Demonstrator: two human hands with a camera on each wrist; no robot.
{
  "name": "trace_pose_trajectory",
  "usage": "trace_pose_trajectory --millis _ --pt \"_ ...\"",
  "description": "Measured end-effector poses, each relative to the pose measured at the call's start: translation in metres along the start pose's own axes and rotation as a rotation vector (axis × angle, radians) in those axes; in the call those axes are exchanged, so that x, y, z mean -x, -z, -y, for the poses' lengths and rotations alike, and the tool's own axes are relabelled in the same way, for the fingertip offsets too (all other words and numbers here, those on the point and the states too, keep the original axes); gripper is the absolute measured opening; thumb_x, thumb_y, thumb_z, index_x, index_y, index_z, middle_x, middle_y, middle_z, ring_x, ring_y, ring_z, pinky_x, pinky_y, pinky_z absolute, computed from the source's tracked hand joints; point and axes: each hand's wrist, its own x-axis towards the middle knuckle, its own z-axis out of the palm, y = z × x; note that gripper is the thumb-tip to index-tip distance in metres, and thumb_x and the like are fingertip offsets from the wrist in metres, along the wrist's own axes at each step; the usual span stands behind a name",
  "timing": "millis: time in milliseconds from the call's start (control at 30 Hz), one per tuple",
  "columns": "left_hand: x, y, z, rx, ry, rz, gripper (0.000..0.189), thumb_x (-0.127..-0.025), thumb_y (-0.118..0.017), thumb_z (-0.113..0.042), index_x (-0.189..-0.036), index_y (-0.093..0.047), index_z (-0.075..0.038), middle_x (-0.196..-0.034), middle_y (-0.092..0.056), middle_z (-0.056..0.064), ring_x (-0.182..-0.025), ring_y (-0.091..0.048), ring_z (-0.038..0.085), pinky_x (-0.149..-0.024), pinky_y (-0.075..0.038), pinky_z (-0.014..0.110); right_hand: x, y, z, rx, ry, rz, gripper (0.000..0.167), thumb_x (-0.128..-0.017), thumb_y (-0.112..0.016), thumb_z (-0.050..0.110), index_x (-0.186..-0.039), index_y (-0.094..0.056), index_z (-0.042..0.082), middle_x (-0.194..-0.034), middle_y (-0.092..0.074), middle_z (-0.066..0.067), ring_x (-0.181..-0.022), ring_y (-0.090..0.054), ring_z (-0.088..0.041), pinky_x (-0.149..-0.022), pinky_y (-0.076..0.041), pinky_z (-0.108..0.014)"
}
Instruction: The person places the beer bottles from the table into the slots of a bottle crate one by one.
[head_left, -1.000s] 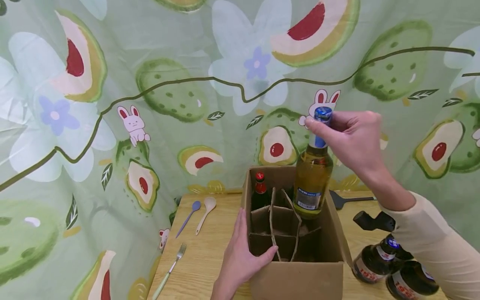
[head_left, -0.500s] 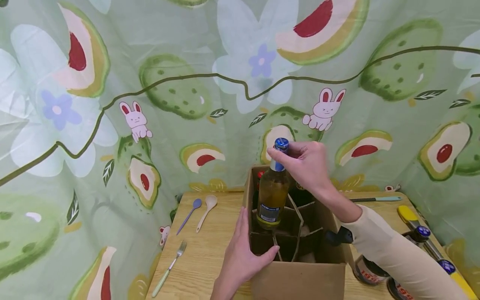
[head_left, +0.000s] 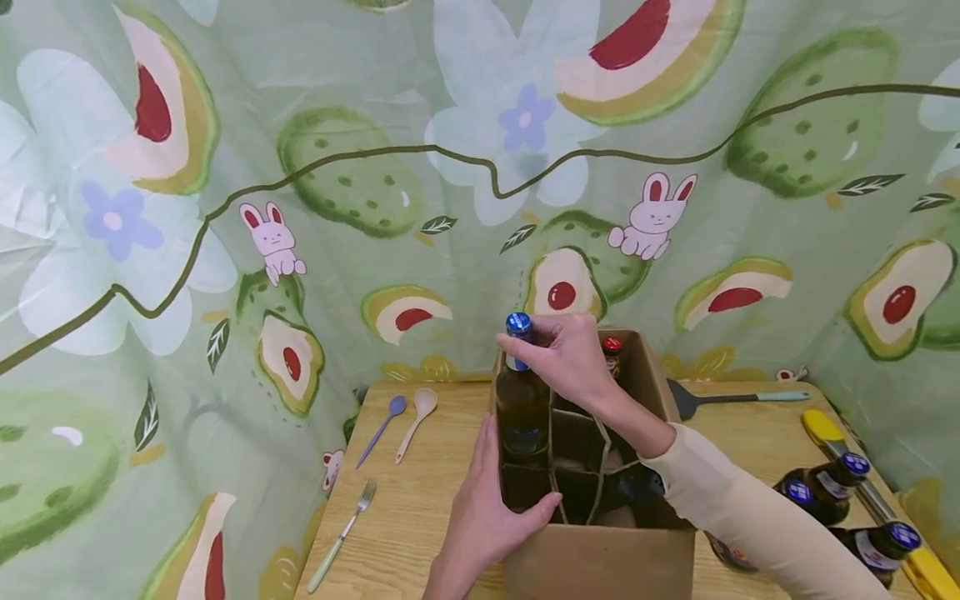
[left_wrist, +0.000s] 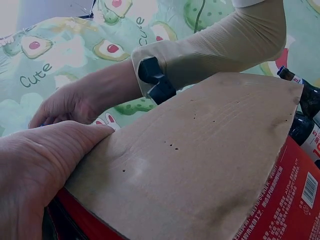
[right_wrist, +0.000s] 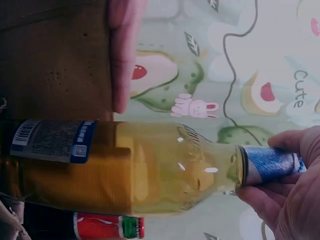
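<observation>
In the head view, my right hand (head_left: 566, 358) pinches the neck of a beer bottle (head_left: 522, 408) with a blue cap. The bottle stands nearly upright, partly down in a left-hand compartment of the cardboard box (head_left: 600, 558). Amber liquid and a blue-edged label show on this beer bottle (right_wrist: 155, 170) in the right wrist view. My left hand (head_left: 491, 512) grips the box's near left corner, fingers along the outer left wall and thumb over the front rim. Another bottle (head_left: 612, 348), red-capped, stands at the back of the box, partly hidden by my right hand.
Several dark blue-capped bottles (head_left: 832, 487) stand right of the box, partly behind my sleeve. Behind them lies a yellow-handled utensil (head_left: 821, 425); a spatula (head_left: 742, 398) lies at the back. Two spoons (head_left: 415, 425) and a fork (head_left: 345, 533) lie on the left. A patterned curtain hangs behind.
My right hand has carried the beer bottle from above the box's right side to the left and lowered it into a left compartment. My left hand has kept its place on the box.
</observation>
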Motion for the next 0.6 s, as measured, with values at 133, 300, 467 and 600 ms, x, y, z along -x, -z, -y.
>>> trace_pose_trajectory --millis 133,300,467,600 --pt "-0.001 -0.002 0.0 0.007 -0.01 -0.004 0.126 -0.079 -0.075 -0.076 -0.17 -0.002 -0.028 -0.176 -0.007 -0.005 -0.157 -0.025 0.031 -0.113 -0.039 0.063 0.004 0.001 -0.01 0.026 -0.09 0.07 0.026 -0.088 -0.086 0.022 -0.067 -0.078 0.009 -0.057 -0.068 0.0 -0.046 -0.055 -0.013 -0.042 -0.031 -0.025" --pt "0.0 -0.003 0.0 0.008 -0.003 0.002 0.125 -0.079 -0.075 -0.076 -0.17 -0.003 -0.028 -0.175 -0.006 -0.006 -0.156 -0.027 0.032 -0.111 -0.04 0.065 0.008 -0.002 -0.033 0.07 -0.219 0.134 0.041 -0.087 -0.087 0.025 -0.058 -0.068 0.004 -0.05 -0.058 -0.008 -0.041 -0.04 -0.014 -0.043 -0.026 -0.026" --pt "0.001 -0.005 -0.001 0.0 -0.005 0.007 0.126 -0.08 -0.074 -0.076 -0.17 -0.004 -0.023 -0.176 -0.006 -0.004 -0.155 -0.028 0.035 -0.11 -0.041 0.067 0.012 -0.007 -0.051 0.11 -0.354 0.202 0.038 -0.087 -0.087 0.027 -0.06 -0.073 0.003 -0.054 -0.063 -0.016 -0.04 -0.036 -0.013 -0.043 -0.025 -0.026" --pt "0.002 -0.005 -0.001 -0.009 -0.021 -0.026 0.124 -0.081 -0.078 -0.069 -0.17 -0.005 -0.023 -0.176 -0.009 -0.002 -0.154 -0.031 0.037 -0.108 -0.042 0.068 0.014 -0.012 -0.059 0.115 -0.409 0.264 0.036 -0.085 -0.088 0.025 -0.061 -0.075 0.003 -0.055 -0.063 -0.015 -0.04 -0.036 -0.012 -0.043 -0.027 -0.026"
